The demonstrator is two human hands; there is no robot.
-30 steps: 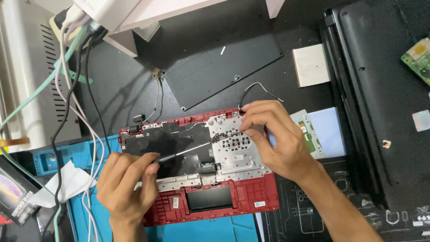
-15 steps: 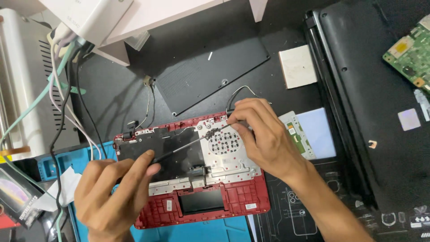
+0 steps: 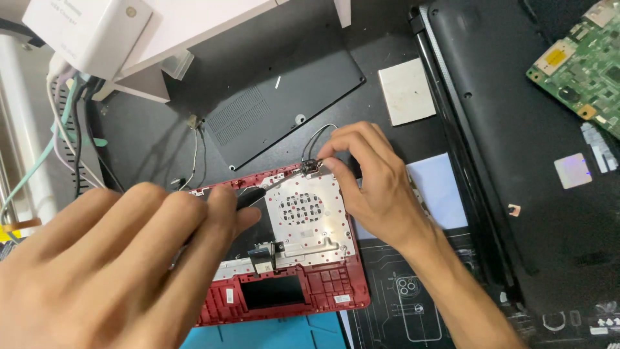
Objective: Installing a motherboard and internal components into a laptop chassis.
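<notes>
An opened red laptop base (image 3: 336, 291) lies face down on the dark mat, with a silver perforated metal plate (image 3: 310, 216) inside it. My right hand (image 3: 371, 181) pinches a small black connector with thin wires (image 3: 311, 167) at the base's top right corner. My left hand (image 3: 123, 265) fills the lower left, close to the camera, and grips a thin screwdriver (image 3: 258, 192) whose tip reaches toward that same connector. The left part of the base is hidden under my left hand.
A black access cover (image 3: 284, 103) lies behind the red base. A white pad (image 3: 405, 90), a black laptop shell (image 3: 516, 129) and a green circuit board (image 3: 581, 58) sit to the right. Cables (image 3: 71, 136) and a white box (image 3: 90, 29) are at the left.
My left hand has risen toward the camera and now looms large. The view shifted so the red base sits lower left. My right hand stays on the connector at the corner.
</notes>
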